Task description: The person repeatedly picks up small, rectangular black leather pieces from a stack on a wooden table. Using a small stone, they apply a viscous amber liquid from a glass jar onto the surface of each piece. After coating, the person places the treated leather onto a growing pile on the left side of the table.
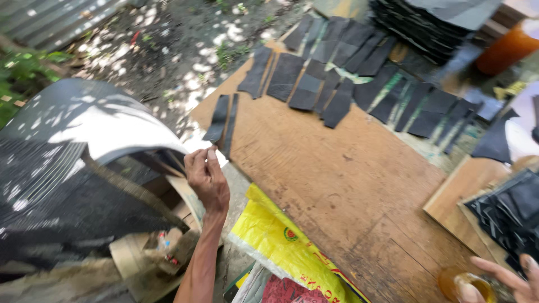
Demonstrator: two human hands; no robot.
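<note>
At the board's (337,185) near edge, left hand (206,178) pinches a rubber sheet (84,146) (lifting stage; next needs a steady pull), right hand (508,278) loosely cups a jar (457,283).

Plywood table (337,179) — sun-dappled dirt ground (168,50).

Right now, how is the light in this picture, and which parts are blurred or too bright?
Head view: dappled sunlight overexposes the big curved black rubber sheet pinched by the left hand; the brown plywood board lies in even shade; the right hand on a small amber glass is motion-blurred at the corner.
</note>
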